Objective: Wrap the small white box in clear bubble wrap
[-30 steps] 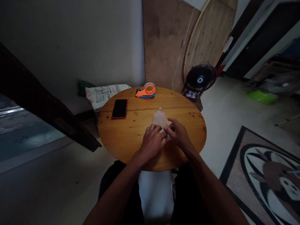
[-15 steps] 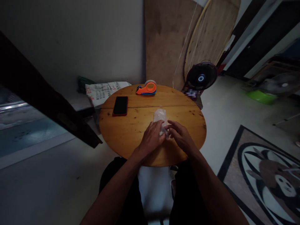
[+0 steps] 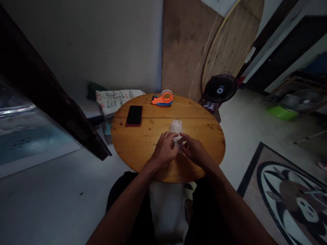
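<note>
A small piece of clear bubble wrap [image 3: 176, 126] lies near the middle of the round wooden table [image 3: 143, 146]. Around its near end, my left hand [image 3: 165, 147] is closed on the wrap from the left side. My right hand [image 3: 192, 147] has its curled fingers closed on the same near end from the right. The fingertips of both hands are close together and partly cover the plastic. Farther back on the table stands an orange and blue tape dispenser [image 3: 162, 98]. A black phone with a red edge [image 3: 134, 115] lies at the left.
Behind the table's left edge is a printed white sack [image 3: 114, 100]. A black fan [image 3: 220, 89] stands beyond the right edge. A dark wooden beam [image 3: 63, 102] slants in at the left, and a patterned rug [image 3: 288, 194] lies on the floor at right.
My right fingertips have moved in toward my left hand and now curl more over the near end of the wrap. The view has shifted slightly.
</note>
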`<state>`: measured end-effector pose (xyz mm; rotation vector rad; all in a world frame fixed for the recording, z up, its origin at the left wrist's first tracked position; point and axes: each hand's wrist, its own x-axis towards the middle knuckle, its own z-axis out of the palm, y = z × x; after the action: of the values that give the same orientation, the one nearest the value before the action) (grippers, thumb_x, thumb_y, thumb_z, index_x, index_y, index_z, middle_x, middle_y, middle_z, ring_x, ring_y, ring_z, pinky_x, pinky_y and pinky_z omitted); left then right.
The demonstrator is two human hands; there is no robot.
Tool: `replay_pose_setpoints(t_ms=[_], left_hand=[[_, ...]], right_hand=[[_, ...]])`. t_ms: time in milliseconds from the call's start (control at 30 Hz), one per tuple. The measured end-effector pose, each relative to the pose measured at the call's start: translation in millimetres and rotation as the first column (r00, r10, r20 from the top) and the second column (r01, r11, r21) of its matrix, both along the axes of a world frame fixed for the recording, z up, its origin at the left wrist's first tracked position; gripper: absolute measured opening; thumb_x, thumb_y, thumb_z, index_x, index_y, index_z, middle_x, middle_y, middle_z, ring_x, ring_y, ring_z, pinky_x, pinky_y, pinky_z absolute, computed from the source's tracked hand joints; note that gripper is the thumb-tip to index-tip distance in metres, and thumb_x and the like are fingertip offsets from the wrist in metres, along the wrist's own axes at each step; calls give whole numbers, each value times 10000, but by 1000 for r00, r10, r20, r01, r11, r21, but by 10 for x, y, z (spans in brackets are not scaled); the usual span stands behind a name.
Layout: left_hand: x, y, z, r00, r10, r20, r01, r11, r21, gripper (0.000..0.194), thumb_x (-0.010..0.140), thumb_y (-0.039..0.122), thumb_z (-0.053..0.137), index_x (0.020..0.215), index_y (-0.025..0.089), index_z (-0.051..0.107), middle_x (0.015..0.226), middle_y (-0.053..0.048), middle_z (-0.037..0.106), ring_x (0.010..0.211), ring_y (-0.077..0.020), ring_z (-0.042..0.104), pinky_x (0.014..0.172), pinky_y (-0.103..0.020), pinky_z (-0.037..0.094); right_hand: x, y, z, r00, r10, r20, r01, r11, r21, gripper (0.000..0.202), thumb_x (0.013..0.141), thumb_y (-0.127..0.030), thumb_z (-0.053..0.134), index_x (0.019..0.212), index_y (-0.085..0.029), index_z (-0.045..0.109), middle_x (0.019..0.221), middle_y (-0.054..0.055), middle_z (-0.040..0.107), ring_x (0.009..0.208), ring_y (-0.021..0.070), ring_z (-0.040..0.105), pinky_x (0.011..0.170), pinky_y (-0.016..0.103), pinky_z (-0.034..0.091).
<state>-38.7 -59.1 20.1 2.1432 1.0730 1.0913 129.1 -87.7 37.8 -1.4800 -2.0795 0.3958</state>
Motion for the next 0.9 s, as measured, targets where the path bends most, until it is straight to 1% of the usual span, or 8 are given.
replay_pose_setpoints(t_ms=[133,233,433,533,633,800,833,900], left_hand=[[1,-26,-16,999,34,13,-33,998,-53,135,806,139,516,887,190,611,891,-22,599,851,-154,565,780,-282,468],[44,-63,-19,999,36,-34,-37,998,-42,108,853,195,514,797,187,607,856,-22,572,826,-148,556,742,-269,456],[140,-60,1,983,121,-137,-121,993,3,76,837,219,559,772,185,578,841,-25,559,803,-157,547,732,-279,444],[160,-36,-5,977,128,-172,-126,992,24,72,821,216,570,755,190,561,832,-22,557,808,-164,543,736,-285,441],[167,-24,-7,971,130,-203,-122,991,51,55,803,200,578,753,196,555,831,-22,561,833,-176,540,759,-297,442],[170,-29,37,958,146,-249,-120,986,116,51,781,173,585,750,198,555,941,-53,587,961,-226,521,860,-356,440],[169,-28,46,962,132,-240,-104,986,127,36,783,164,580,787,198,569,1016,-60,592,1013,-234,513,897,-368,433],[164,-20,59,973,86,-212,-60,990,128,153,798,148,558,938,201,592,1154,-64,585,1104,-238,492,963,-379,411]], right_hand=[[-41,-6,-31,996,-2,92,-7,995,98,534,817,-148,477,1351,-141,446,1089,137,682,824,199,660,805,366,513],[-26,-10,13,996,20,82,-25,998,54,554,819,-137,455,1372,-155,425,1115,131,679,884,207,663,828,369,514],[137,46,109,969,134,-207,-163,978,-129,628,780,-98,392,1402,-181,377,1084,101,697,699,143,658,701,317,542],[204,162,128,953,63,-296,-107,985,-134,516,800,-139,423,1311,-172,488,997,77,715,651,129,640,651,286,526],[239,366,104,973,11,-232,-23,999,-46,314,803,-174,499,1074,-171,658,931,66,719,726,144,641,673,267,497],[269,722,-41,980,182,-80,-189,977,-93,212,821,-215,546,914,-178,733,876,64,714,761,170,635,683,270,464],[278,766,-79,980,191,-65,-197,973,-117,209,822,-218,548,902,-182,737,852,56,714,745,170,634,675,269,458],[302,820,-159,982,177,-72,-186,971,-151,203,821,-225,548,877,-185,739,817,44,714,723,168,633,663,266,450]])
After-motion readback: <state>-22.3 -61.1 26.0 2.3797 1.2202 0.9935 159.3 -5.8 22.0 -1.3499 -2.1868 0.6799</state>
